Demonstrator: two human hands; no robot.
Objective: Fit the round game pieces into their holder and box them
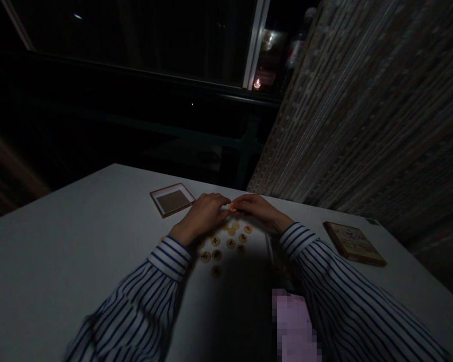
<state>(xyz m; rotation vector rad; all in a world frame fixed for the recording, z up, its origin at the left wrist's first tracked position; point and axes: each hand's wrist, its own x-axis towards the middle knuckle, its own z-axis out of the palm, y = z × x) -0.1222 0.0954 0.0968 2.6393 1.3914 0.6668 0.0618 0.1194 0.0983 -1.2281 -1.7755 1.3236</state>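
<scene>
A round xiangqi piece (232, 206) with a red marking is pinched at the fingertips of both hands, just above the white table. My left hand (204, 215) comes at it from the left, thumb and forefinger closed at its edge. From the other side, my right hand (259, 208) has its fingers closed on the same piece. Below the hands lie several loose wooden pieces, among them a black-marked piece (215, 241) and a red-marked piece (248, 229). Some pieces are partly hidden by my left wrist.
An open shallow box part (159, 205) lies at the back left of the white table (109, 226). On the right sits a flat box with a printed lid (355, 244). A pixelated pink object (296, 327) is in front. A strand curtain (343, 110) hangs behind the table; the room is dim.
</scene>
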